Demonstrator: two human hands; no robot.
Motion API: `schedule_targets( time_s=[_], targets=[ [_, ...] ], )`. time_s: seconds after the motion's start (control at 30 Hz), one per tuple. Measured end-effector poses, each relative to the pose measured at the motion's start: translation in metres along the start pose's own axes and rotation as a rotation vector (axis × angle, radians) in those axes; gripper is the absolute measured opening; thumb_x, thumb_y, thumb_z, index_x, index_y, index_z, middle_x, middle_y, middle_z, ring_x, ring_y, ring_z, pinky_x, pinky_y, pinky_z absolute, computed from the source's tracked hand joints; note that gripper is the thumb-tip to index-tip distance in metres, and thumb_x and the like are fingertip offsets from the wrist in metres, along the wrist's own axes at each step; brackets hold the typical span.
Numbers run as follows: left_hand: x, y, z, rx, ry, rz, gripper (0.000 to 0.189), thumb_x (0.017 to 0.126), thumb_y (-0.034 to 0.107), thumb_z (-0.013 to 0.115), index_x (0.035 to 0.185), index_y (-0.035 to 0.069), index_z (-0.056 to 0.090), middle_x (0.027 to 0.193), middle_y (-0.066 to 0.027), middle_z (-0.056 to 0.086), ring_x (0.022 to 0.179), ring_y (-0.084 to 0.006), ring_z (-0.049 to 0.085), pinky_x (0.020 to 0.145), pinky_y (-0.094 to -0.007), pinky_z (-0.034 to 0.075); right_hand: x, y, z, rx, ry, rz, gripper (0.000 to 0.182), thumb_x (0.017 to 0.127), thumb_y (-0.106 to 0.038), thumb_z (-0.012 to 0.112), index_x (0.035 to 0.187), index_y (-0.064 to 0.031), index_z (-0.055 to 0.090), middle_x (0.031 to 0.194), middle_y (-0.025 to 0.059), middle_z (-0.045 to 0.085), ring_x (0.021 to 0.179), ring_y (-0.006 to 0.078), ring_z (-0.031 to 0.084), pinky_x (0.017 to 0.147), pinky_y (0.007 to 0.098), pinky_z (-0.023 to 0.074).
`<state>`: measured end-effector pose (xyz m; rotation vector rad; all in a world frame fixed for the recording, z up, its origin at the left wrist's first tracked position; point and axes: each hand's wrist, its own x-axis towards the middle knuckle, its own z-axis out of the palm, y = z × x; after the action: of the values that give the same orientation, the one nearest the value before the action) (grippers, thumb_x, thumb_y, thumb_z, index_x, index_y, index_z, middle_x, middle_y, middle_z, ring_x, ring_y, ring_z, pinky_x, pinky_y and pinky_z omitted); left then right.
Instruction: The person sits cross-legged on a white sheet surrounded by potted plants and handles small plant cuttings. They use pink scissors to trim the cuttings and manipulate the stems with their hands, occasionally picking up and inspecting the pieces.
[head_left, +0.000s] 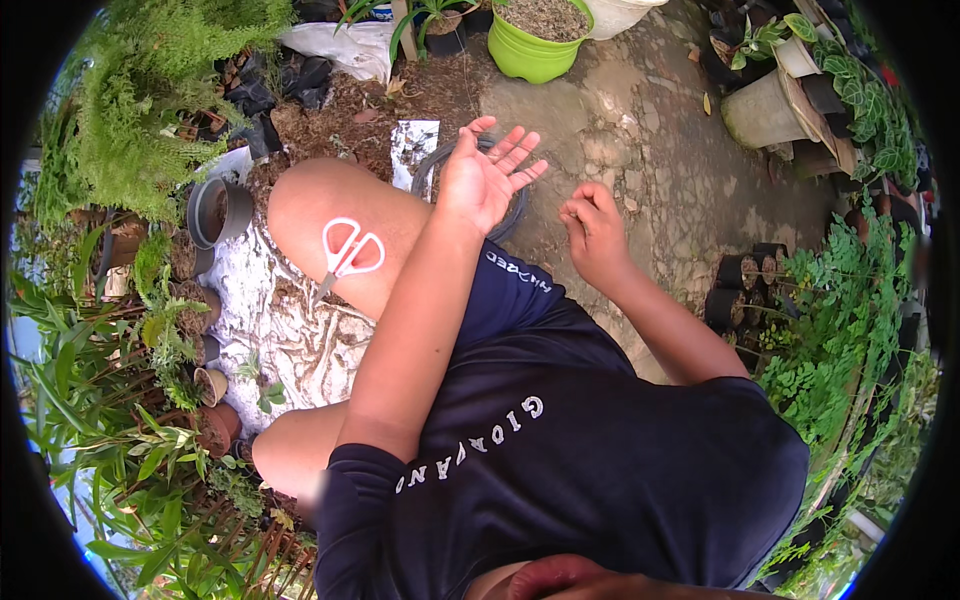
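Observation:
My left hand is raised palm up with its fingers spread and nothing in it. To its right, my right hand has its fingers curled in towards the thumb, with no object visible in it. The two hands are apart. Partly hidden behind my left hand and forearm, a coil of grey hose or wire rests on the ground. White-handled scissors lie on my bare leg, their blades pointing towards the lower left. A soiled white sheet is spread on the ground beside my legs.
A green pot filled with growing medium stands at the top. Grey pots and ferns line the left side. At right are a large weathered pot, small black pots and foliage. Loose soil covers the ground ahead.

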<state>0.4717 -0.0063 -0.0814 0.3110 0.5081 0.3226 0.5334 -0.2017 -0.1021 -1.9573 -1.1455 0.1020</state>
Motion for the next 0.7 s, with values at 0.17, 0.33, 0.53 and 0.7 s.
schedule_targets(
  time_s=[0.17, 0.33, 0.53, 0.7],
  targets=[
    [0.0, 0.0, -0.003, 0.052, -0.116, -0.093, 0.039, 0.108, 0.043, 0.023, 0.121, 0.013, 0.045, 0.126, -0.0222, 0.055, 0.125, -0.0389, 0.054, 0.1, -0.0675, 0.044, -0.008, 0.002, -0.007, 0.037, -0.064, 0.033, 0.009, 0.085, 0.004, 0.065, 0.093, 0.0006, 0.063, 0.102, 0.0126, 0.055, 0.086, 0.025, 0.06, 0.072, 0.0327, 0.0497],
    [0.0, 0.0, -0.002, 0.081, -0.157, -0.058, 0.039, 0.108, 0.042, 0.024, 0.121, 0.012, 0.045, 0.134, -0.0236, 0.052, 0.128, -0.0401, 0.052, 0.099, -0.068, 0.044, -0.003, -0.003, -0.008, 0.273, -0.029, 0.126, 0.01, 0.085, 0.003, 0.065, 0.095, -0.0003, 0.066, 0.097, 0.0091, 0.061, 0.078, 0.0208, 0.062, 0.07, 0.0301, 0.0504],
    [0.0, -0.003, -0.002, 0.09, -0.139, -0.027, 0.04, 0.108, 0.042, 0.025, 0.122, 0.012, 0.046, 0.138, -0.0239, 0.05, 0.13, -0.0397, 0.051, 0.1, -0.0681, 0.044, 0.01, -0.015, -0.008, 0.181, 0.087, -0.025, 0.01, 0.082, 0.003, 0.067, 0.092, 0.0005, 0.067, 0.093, 0.0119, 0.063, 0.077, 0.0214, 0.064, 0.069, 0.0295, 0.0505],
    [0.002, -0.003, -0.002, 0.08, -0.137, -0.011, 0.04, 0.108, 0.042, 0.024, 0.121, 0.011, 0.046, 0.14, -0.0232, 0.049, 0.131, -0.0389, 0.049, 0.1, -0.0691, 0.043, 0.005, -0.018, -0.008, 0.164, 0.017, 0.085, 0.015, 0.079, 0.001, 0.07, 0.094, -0.0007, 0.067, 0.087, 0.0123, 0.063, 0.076, 0.0222, 0.064, 0.067, 0.032, 0.0509]
  ],
)
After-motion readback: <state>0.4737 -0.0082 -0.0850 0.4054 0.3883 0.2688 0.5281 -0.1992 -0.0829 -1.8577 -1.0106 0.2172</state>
